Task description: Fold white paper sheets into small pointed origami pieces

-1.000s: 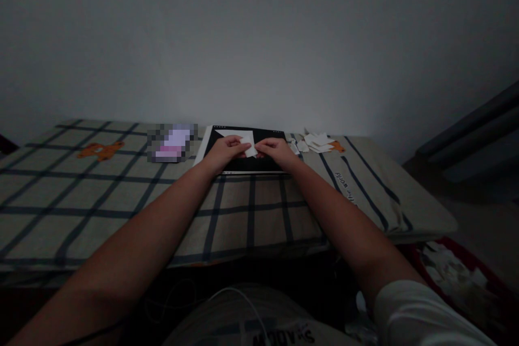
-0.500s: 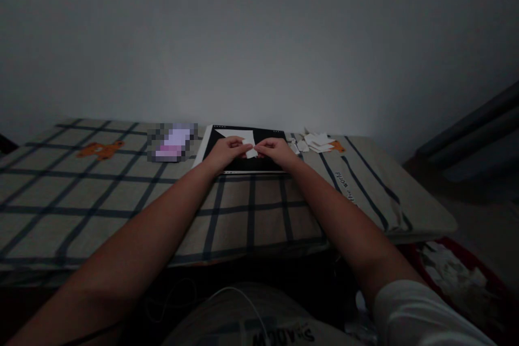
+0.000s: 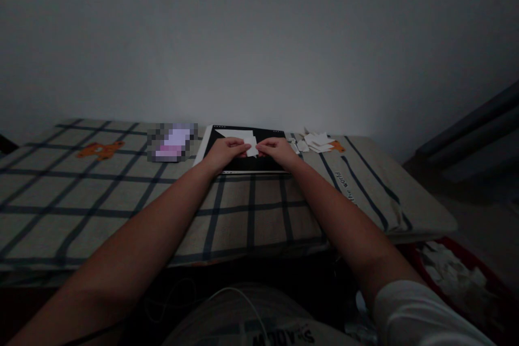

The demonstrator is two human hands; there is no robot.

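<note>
Over checked cloth [image 3: 235,219], white paper [image 3: 252,147] was pinched by the left hand [image 3: 226,152] and, at its edge, the right hand [image 3: 279,150]; folding or tearing seemed in hand, calling for steady grip.

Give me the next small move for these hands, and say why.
I'd probably have the right hand pinch the right edge of the small white paper: the left hand grips it with the thumb on top, while the right fingertips sit at or just beside that edge.
</note>
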